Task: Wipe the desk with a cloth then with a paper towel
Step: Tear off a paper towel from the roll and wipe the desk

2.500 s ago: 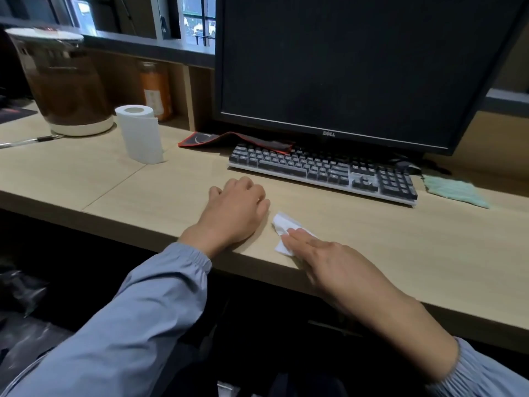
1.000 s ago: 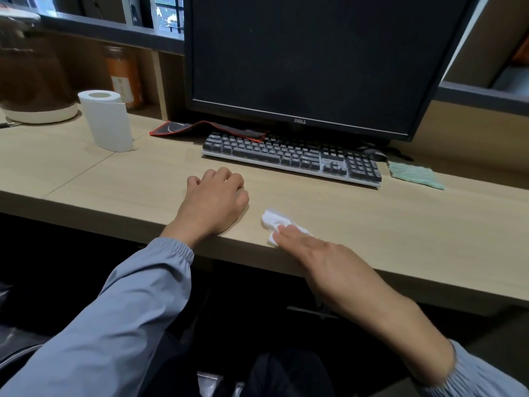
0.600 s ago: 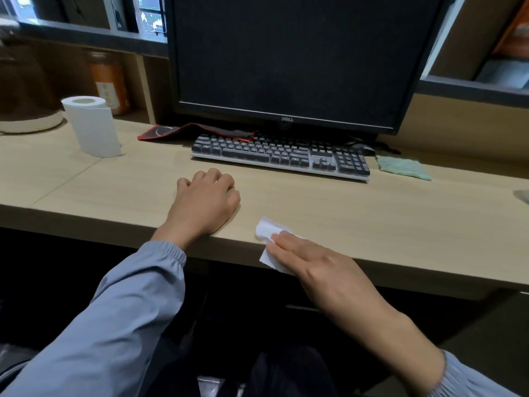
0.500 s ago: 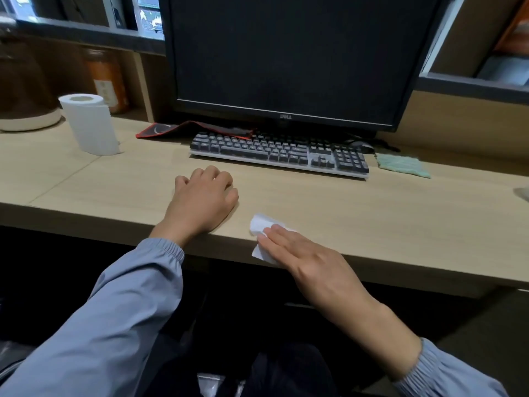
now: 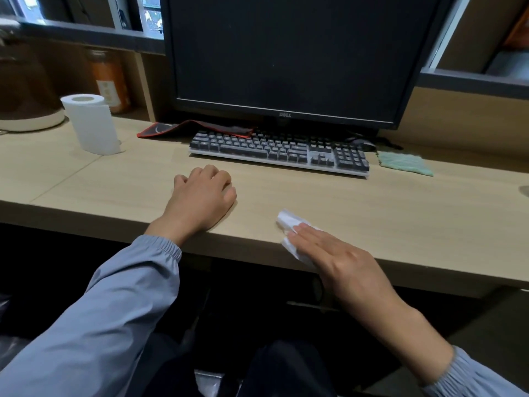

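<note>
The paper towel (image 5: 287,222), a small, crumpled white piece, is lying at the near edge of the desk (image 5: 400,224), and the right hand (image 5: 335,259) is pressing on it with fingers (image 5: 307,234) stretched flat. Beside it, the left hand (image 5: 200,199) is resting on the desk, fingers curled under and holding nothing. Farther back, a green cloth (image 5: 405,163) is lying just right of the keyboard (image 5: 279,151), and a white paper roll (image 5: 93,124) is standing far left.
</note>
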A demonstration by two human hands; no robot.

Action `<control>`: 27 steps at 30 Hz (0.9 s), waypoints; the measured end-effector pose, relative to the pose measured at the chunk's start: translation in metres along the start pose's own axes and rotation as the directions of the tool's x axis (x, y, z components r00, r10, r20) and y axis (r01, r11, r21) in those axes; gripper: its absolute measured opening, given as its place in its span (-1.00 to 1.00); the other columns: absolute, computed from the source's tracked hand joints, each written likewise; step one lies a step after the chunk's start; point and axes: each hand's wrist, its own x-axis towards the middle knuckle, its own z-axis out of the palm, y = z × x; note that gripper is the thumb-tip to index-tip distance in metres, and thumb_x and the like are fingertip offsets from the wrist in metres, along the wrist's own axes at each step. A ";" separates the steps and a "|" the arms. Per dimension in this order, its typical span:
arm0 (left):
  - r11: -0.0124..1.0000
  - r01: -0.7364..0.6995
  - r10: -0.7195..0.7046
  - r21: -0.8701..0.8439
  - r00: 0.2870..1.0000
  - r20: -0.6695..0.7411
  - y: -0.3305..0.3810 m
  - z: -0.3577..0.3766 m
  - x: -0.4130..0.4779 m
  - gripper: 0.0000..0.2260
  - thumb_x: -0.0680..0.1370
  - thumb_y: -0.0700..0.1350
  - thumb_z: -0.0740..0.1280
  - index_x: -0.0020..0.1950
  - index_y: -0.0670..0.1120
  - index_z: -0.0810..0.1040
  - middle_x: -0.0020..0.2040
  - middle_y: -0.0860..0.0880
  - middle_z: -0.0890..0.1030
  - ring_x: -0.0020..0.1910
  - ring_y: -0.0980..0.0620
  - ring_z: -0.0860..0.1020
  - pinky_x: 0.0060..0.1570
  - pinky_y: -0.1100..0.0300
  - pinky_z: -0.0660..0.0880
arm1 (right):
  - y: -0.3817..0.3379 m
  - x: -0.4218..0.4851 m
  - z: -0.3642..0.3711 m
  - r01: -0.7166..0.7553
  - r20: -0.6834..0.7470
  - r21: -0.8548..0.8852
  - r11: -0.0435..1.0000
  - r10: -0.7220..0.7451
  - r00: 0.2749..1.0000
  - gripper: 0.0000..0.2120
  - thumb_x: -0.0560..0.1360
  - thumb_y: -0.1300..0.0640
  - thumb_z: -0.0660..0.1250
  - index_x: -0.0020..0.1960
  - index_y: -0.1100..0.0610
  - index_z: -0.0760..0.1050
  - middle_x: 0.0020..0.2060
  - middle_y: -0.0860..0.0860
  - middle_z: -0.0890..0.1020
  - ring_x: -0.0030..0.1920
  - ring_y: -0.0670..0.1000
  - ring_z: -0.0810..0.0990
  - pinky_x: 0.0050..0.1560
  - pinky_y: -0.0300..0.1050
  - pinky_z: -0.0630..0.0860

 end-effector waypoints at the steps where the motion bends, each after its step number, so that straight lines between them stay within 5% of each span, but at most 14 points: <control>1: 1.000 0.004 -0.004 0.007 1.000 0.002 0.001 -0.001 -0.001 -0.69 0.70 0.07 0.11 0.31 0.01 0.52 0.31 -0.05 0.51 0.28 -0.10 0.44 0.26 -0.17 0.31 | 0.001 -0.004 -0.006 -0.021 0.013 0.004 1.000 0.021 1.000 -0.62 0.57 0.27 0.35 0.36 0.07 0.58 0.42 -0.06 0.52 0.39 -0.09 0.51 0.29 -0.21 0.48; 3: 1.000 -0.006 0.006 0.008 1.000 -0.020 0.008 -0.003 -0.001 -0.70 0.71 0.04 0.14 0.35 0.01 0.52 0.34 -0.05 0.51 0.31 -0.11 0.44 0.28 -0.18 0.33 | 0.002 -0.007 -0.014 -0.053 0.041 -0.010 0.999 0.053 0.998 -0.57 0.54 0.29 0.40 0.36 0.02 0.55 0.43 -0.13 0.49 0.39 -0.12 0.49 0.16 -0.25 0.51; 6: 0.997 -0.067 0.065 -0.043 0.997 -0.035 0.034 -0.006 -0.003 -0.68 0.71 -0.01 0.17 0.44 0.02 0.49 0.42 -0.03 0.49 0.39 -0.09 0.42 0.38 -0.17 0.33 | 0.003 -0.004 -0.017 -0.097 0.138 -0.071 0.993 0.106 0.985 -0.57 0.56 0.21 0.23 0.40 -0.01 0.52 0.40 -0.04 0.56 0.35 -0.01 0.57 -0.05 -0.05 0.70; 9: 0.986 -0.123 0.119 -0.112 0.992 -0.045 0.063 0.002 -0.004 -0.71 0.71 0.03 0.21 0.40 0.04 0.52 0.39 0.01 0.51 0.37 -0.02 0.43 0.38 -0.12 0.33 | 0.009 0.006 -0.022 -0.127 0.298 -0.048 0.991 0.136 0.945 -0.53 0.57 0.20 0.22 0.45 -0.08 0.44 0.47 -0.08 0.48 0.36 0.06 0.56 -0.01 0.08 0.68; 12: 0.986 -0.112 0.106 -0.121 0.993 -0.054 0.078 0.015 0.000 -0.74 0.71 0.04 0.17 0.33 0.06 0.55 0.32 0.05 0.52 0.30 -0.01 0.45 0.31 -0.08 0.29 | 0.013 0.025 -0.029 -0.151 0.415 -0.019 0.988 0.145 0.898 -0.42 0.56 0.02 -0.13 0.49 -0.12 0.38 0.55 -0.14 0.35 0.35 0.15 0.56 0.11 0.15 0.58; 14: 0.989 -0.101 0.094 -0.104 0.993 -0.070 0.079 0.021 0.001 -0.74 0.71 0.05 0.14 0.29 0.07 0.56 0.28 0.07 0.53 0.25 0.01 0.45 0.28 -0.04 0.27 | 0.022 0.039 -0.023 -0.130 0.453 -0.077 0.988 0.151 0.879 -0.43 0.57 -0.01 -0.14 0.50 -0.09 0.37 0.55 -0.10 0.36 0.29 0.17 0.59 0.11 0.15 0.57; 17: 0.988 -0.114 0.107 -0.105 0.992 -0.070 0.074 0.025 0.002 -0.72 0.71 0.06 0.12 0.32 0.07 0.54 0.29 0.09 0.51 0.25 0.04 0.44 0.29 -0.02 0.26 | 0.047 0.064 -0.005 -0.073 0.441 -0.192 0.979 0.152 0.884 -0.65 0.66 0.14 0.21 0.41 -0.06 0.45 0.40 -0.01 0.55 0.04 0.18 0.69 -0.05 0.12 0.62; 22: 0.987 -0.126 0.122 -0.095 0.991 -0.050 0.072 0.027 0.001 -0.69 0.70 0.09 0.10 0.36 0.07 0.51 0.31 0.08 0.50 0.27 0.04 0.43 0.31 -0.04 0.27 | 0.081 0.107 0.016 -0.143 0.378 -0.264 0.954 0.239 0.895 -0.71 0.73 0.10 0.11 0.31 0.03 0.56 -0.13 0.07 0.70 -0.25 0.09 0.65 -0.20 0.01 0.59; 27: 0.988 -0.120 0.117 -0.096 0.992 -0.037 0.071 0.026 0.002 -0.68 0.70 0.10 0.10 0.36 0.07 0.50 0.31 0.08 0.49 0.28 0.03 0.42 0.32 -0.05 0.26 | 0.108 0.141 0.030 -0.192 0.399 -0.288 0.938 0.300 0.867 -0.61 0.68 0.27 0.11 0.39 0.00 0.52 -0.27 0.09 0.62 -0.33 0.08 0.57 -0.29 -0.02 0.52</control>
